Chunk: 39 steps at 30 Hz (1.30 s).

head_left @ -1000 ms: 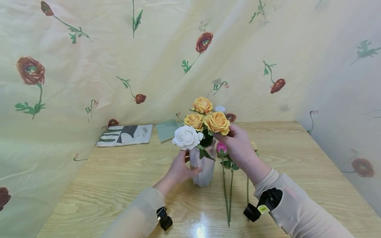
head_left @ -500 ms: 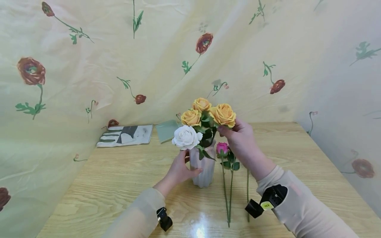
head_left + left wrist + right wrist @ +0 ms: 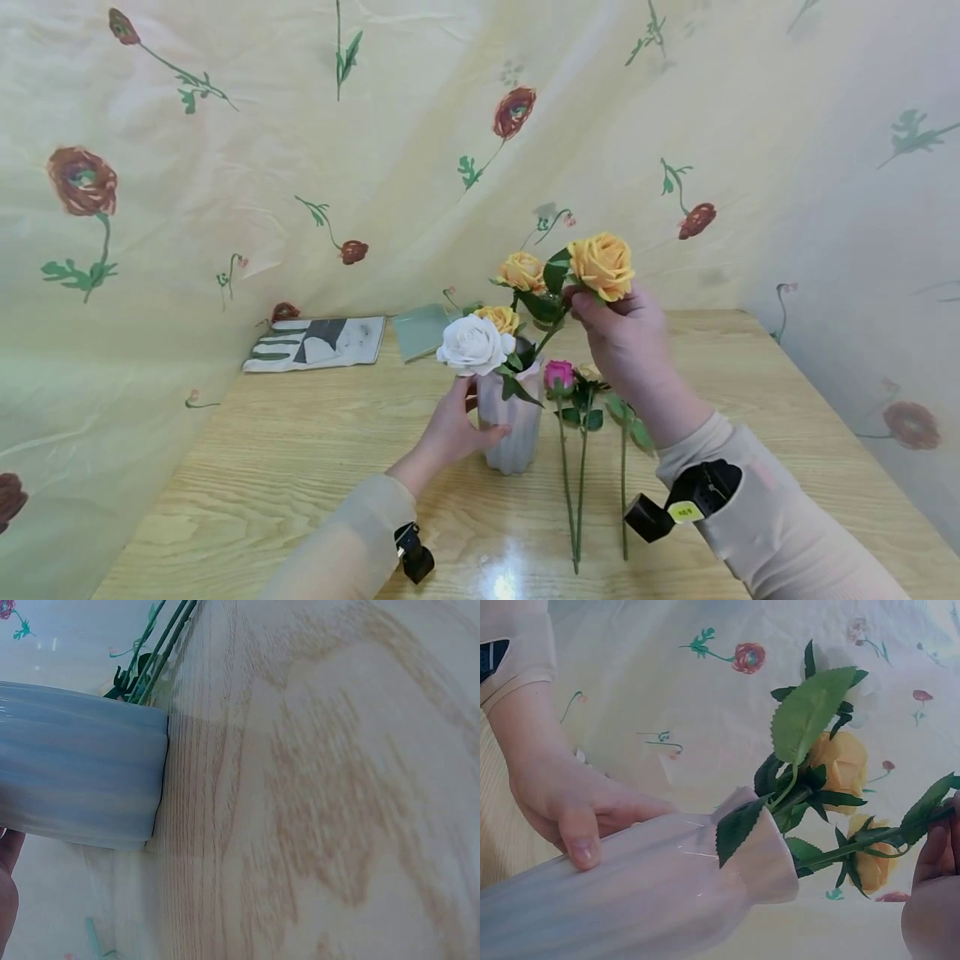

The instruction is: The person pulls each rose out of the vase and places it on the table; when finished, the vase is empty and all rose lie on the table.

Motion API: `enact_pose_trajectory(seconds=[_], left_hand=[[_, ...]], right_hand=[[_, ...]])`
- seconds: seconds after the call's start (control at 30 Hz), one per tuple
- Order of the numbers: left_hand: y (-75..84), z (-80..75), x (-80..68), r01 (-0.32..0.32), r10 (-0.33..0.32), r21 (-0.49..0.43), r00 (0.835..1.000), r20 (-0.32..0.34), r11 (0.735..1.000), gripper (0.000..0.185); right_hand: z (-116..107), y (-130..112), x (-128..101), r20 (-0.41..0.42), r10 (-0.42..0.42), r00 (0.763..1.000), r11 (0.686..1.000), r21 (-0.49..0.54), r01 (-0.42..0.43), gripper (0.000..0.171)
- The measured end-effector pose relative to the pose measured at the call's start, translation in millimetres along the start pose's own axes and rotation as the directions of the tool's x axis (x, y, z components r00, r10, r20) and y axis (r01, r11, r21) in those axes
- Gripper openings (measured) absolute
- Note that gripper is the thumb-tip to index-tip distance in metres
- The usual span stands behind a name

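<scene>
In the head view a pale, ribbed vase (image 3: 516, 429) stands upright mid-table. My left hand (image 3: 453, 423) grips its left side, thumb across the front. Between the thumb and fingers of my right hand (image 3: 628, 340) is the stem of a yellow rose (image 3: 602, 267), pinched just below the bloom. Its lower stem (image 3: 832, 856) still runs into the vase mouth, leaning right, in the right wrist view. A white rose (image 3: 474, 344) and two more yellow roses (image 3: 521, 272) also stand in the vase. The left wrist view shows the vase's base (image 3: 127, 772) on the table.
Right of the vase, a pink rose (image 3: 558, 377) and other stemmed flowers (image 3: 588, 372) lie on the wooden table (image 3: 300, 467). A folded white and grey glove (image 3: 318, 343) and a pale green square (image 3: 420, 331) lie at the back left. A flower-patterned curtain (image 3: 405, 150) hangs behind.
My right hand has moved right and up with the yellow rose, drawing it away from the other blooms and partly out of the vase. The left hand has stayed on the vase.
</scene>
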<state>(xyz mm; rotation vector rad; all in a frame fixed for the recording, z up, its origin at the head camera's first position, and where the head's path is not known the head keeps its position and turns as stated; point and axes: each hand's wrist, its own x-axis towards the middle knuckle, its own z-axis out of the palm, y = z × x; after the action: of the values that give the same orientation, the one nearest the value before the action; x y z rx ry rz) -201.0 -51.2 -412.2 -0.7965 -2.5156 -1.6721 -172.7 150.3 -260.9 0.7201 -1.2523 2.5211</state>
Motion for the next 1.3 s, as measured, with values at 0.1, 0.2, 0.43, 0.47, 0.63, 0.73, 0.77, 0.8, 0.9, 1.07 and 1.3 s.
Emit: enact_pose_trajectory(seconds=[0.1, 0.2, 0.43, 0.47, 0.63, 0.73, 0.77, 0.8, 0.9, 1.07, 1.3], left_hand=[[-0.8, 0.0, 0.5, -0.008, 0.008, -0.011, 1.0, 0.0, 1.0, 0.073], [-0.9, 0.0, 0.8, -0.008, 0.008, -0.014, 1.0, 0.004, 1.0, 0.073], [0.0, -1.2, 0.4, 0.005, -0.005, -0.005, 1.0, 0.009, 1.0, 0.075], [0.3, -1.4, 0.3, 0.008, -0.008, -0.004, 1.0, 0.009, 1.0, 0.076], [-0.5, -1.5, 0.1, 0.018, -0.018, 0.014, 1.0, 0.005, 1.0, 0.077], [-0.4, -1.2, 0.3, 0.015, -0.015, 0.022, 1.0, 0.002, 1.0, 0.078], [-0.1, -1.1, 0.4, 0.011, -0.011, 0.024, 1.0, 0.002, 1.0, 0.078], [0.1, -1.2, 0.5, 0.001, -0.001, 0.027, 1.0, 0.0, 1.0, 0.079], [5.1, -2.2, -0.7, -0.031, 0.031, 0.027, 1.0, -0.002, 0.999, 0.077], [25.3, -6.1, -5.8, -0.01, 0.01, -0.016, 1.0, 0.008, 1.0, 0.071], [19.5, -3.7, -4.8, 0.004, -0.005, 0.023, 1.0, 0.009, 1.0, 0.073]], right_hand=[[-3, -3, 2, -0.03, -0.022, 0.999, 0.999, 0.044, 0.023, 0.032], [-7, -6, 4, -0.061, -0.038, 0.997, 0.994, 0.097, 0.044, 0.031], [-16, -12, 8, -0.105, -0.073, 0.992, 0.966, 0.24, 0.097, 0.023], [-17, -13, 9, -0.111, -0.073, 0.991, 0.96, 0.262, 0.1, 0.023], [-23, -17, 10, -0.153, -0.072, 0.986, 0.93, 0.348, 0.122, 0.018], [-27, -21, 11, -0.186, -0.076, 0.98, 0.911, 0.386, 0.144, 0.014], [-28, -22, 12, -0.198, -0.077, 0.977, 0.904, 0.399, 0.152, 0.014], [-30, -23, 12, -0.209, -0.078, 0.975, 0.899, 0.408, 0.16, 0.013], [-35, -27, 12, -0.245, -0.086, 0.966, 0.89, 0.417, 0.185, 0.013], [-42, -32, 11, -0.334, -0.097, 0.938, 0.889, 0.394, 0.232, 0.013], [-55, -42, 9, -0.424, -0.055, 0.904, 0.874, 0.417, 0.25, 0.012]])
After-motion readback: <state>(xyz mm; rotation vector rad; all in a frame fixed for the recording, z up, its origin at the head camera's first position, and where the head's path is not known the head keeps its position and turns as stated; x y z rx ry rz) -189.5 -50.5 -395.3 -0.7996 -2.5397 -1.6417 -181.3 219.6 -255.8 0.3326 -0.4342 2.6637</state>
